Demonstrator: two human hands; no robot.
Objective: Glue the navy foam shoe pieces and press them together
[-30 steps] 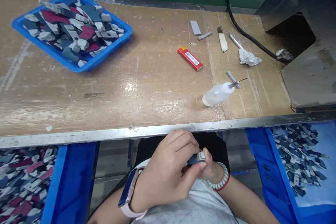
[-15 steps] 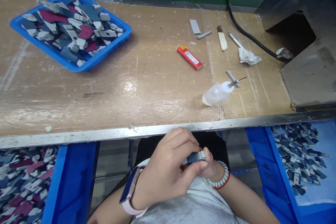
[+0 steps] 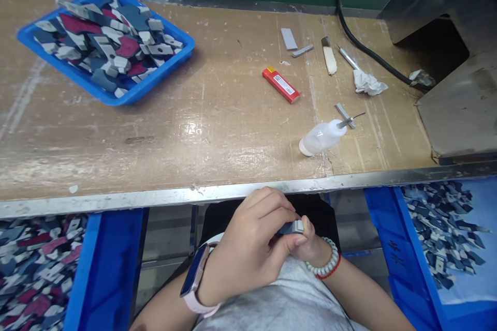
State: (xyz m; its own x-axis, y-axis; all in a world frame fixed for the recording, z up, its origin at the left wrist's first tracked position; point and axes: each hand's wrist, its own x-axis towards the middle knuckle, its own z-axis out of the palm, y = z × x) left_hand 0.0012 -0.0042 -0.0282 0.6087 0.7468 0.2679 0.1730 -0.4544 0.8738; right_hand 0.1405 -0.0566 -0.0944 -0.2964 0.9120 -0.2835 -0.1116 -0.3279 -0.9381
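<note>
Both my hands are closed round one small dark blue and light grey moulded piece (image 3: 292,227), held in front of my body just below the bench edge. My left hand (image 3: 252,240) wears a watch with a pink strap at the wrist and has its thumb and fingers wrapped about the piece, covering much of it. My right hand (image 3: 308,245), mostly behind the left, grips the piece's grey end with thumb and fingertips. Beyond the hands, a white squeeze bottle (image 3: 320,138) with a thin metal nozzle lies on the bench.
A blue tray (image 3: 153,85) heaped with similar pieces stands at the bench's far left. A red box (image 3: 281,85), a pen-like tool (image 3: 348,57) and grey strips lie to the right, before a metal housing (image 3: 462,119). Blue bins (image 3: 103,269) of pieces flank my lap.
My hands stay nearly in place round the piece. The left fingers and thumb have shifted slightly, covering more of its blue part. The bench items have not moved.
</note>
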